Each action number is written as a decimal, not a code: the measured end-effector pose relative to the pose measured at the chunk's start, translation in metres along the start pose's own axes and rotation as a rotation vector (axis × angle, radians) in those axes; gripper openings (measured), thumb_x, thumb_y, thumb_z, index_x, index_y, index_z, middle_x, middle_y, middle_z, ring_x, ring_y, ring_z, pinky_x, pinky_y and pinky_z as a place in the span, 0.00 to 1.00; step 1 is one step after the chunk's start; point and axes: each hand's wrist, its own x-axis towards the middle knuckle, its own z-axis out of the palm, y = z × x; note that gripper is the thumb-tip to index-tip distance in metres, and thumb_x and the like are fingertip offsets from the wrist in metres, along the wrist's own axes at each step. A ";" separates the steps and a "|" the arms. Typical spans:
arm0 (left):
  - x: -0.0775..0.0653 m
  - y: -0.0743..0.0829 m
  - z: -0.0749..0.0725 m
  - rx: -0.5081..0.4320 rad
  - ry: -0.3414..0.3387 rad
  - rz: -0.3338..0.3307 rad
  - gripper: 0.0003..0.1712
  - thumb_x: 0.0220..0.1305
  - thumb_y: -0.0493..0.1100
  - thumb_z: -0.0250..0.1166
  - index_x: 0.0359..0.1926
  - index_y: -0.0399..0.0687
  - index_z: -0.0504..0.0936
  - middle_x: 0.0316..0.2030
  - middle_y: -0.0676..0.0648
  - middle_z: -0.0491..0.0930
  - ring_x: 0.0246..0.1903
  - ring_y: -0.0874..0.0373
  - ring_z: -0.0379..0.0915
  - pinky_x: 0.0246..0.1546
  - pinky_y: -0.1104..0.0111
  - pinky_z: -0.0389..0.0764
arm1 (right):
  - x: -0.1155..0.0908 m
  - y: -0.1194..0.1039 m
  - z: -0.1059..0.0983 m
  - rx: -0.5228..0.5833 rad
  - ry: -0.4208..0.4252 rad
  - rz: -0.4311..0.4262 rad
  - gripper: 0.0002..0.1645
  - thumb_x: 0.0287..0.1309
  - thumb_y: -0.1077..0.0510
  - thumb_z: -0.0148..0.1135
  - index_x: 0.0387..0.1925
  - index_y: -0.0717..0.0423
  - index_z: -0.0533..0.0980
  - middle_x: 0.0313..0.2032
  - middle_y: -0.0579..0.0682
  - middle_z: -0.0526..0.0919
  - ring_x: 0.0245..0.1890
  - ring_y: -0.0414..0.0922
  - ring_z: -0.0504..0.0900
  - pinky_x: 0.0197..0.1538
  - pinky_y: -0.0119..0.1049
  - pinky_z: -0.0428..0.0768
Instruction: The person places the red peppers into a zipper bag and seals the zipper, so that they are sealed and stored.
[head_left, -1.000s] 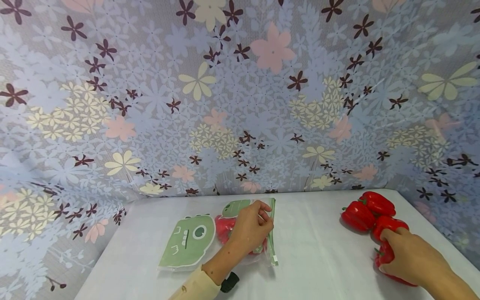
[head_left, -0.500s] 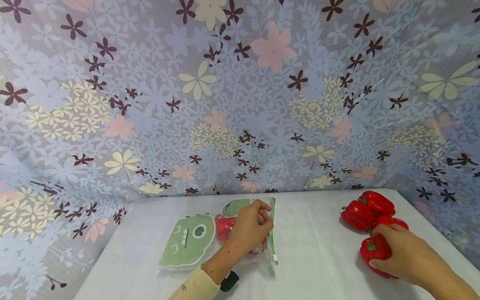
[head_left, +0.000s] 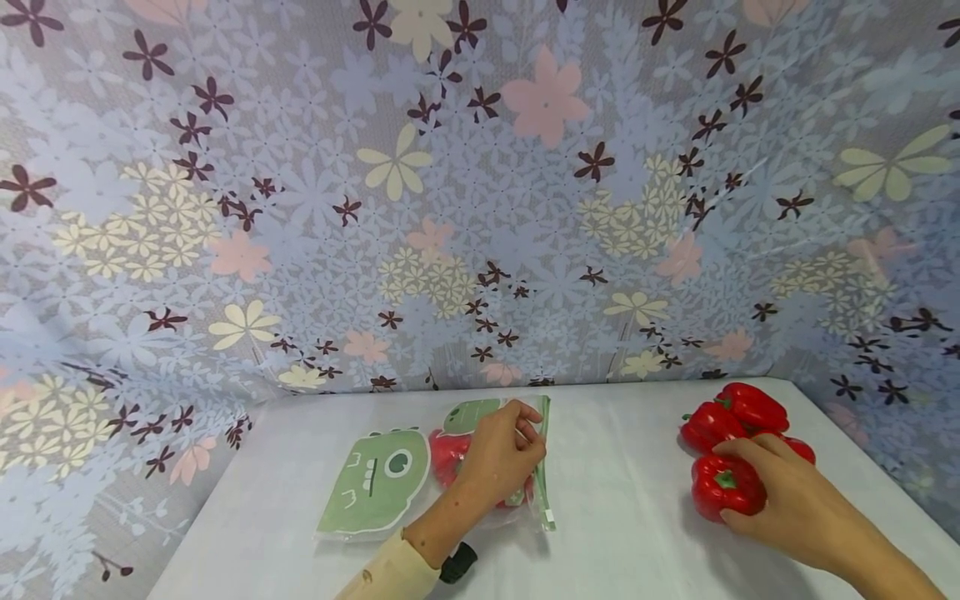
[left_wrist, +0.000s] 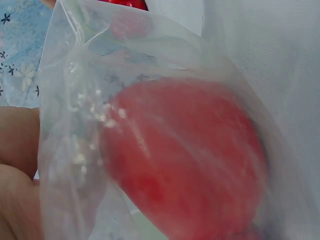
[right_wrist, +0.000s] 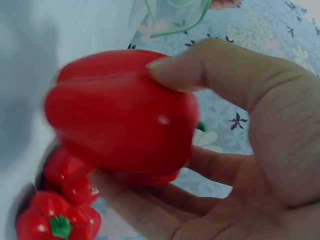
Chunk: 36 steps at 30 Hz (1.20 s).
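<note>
My right hand [head_left: 791, 500] grips a red bell pepper [head_left: 723, 487] with its green stem toward the head camera. In the right wrist view the thumb [right_wrist: 175, 72] lies on one side of the pepper [right_wrist: 125, 115] and the fingers curl under the other. On the left, my left hand [head_left: 498, 454] pinches the clear zip bag [head_left: 472, 414] near its green zip strip [head_left: 546, 475]. Inside that bag is red produce [head_left: 448, 454], partly covered by the hand; the left wrist view shows it as a rounded red shape [left_wrist: 190, 155] through the film.
More red bell peppers [head_left: 708, 427] cluster behind the right hand. A flat bag with a green monster print [head_left: 375, 483] lies left of the zip bag. A small black object [head_left: 457, 564] shows beside the left wrist. Flowered cloth [head_left: 480, 208] hangs behind the white table [head_left: 615, 500].
My right hand has moved left with a bell pepper, drawing it away from the others and turning its stem toward the head camera. The left hand has stayed at the zip bag.
</note>
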 end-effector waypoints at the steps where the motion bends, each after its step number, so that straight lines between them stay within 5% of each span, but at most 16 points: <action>1: 0.000 0.000 0.000 -0.001 0.000 0.001 0.15 0.66 0.35 0.70 0.53 0.40 0.82 0.32 0.55 0.80 0.26 0.69 0.79 0.27 0.74 0.83 | 0.000 -0.001 0.001 0.018 0.016 -0.011 0.53 0.31 0.47 0.91 0.60 0.62 0.77 0.52 0.63 0.78 0.49 0.62 0.79 0.35 0.58 0.88; 16: 0.001 0.000 0.001 0.002 -0.008 -0.006 0.15 0.66 0.36 0.70 0.53 0.40 0.82 0.32 0.55 0.81 0.25 0.68 0.79 0.27 0.74 0.83 | 0.002 -0.023 0.032 0.254 0.167 -0.125 0.51 0.35 0.52 0.92 0.61 0.56 0.73 0.55 0.56 0.83 0.52 0.56 0.85 0.47 0.52 0.89; 36: 0.001 0.001 0.001 0.019 -0.008 -0.012 0.15 0.67 0.36 0.71 0.53 0.40 0.82 0.32 0.55 0.80 0.27 0.68 0.79 0.29 0.75 0.83 | 0.014 -0.051 0.061 0.416 0.137 -0.130 0.48 0.39 0.58 0.89 0.61 0.55 0.70 0.57 0.53 0.81 0.58 0.57 0.82 0.54 0.52 0.86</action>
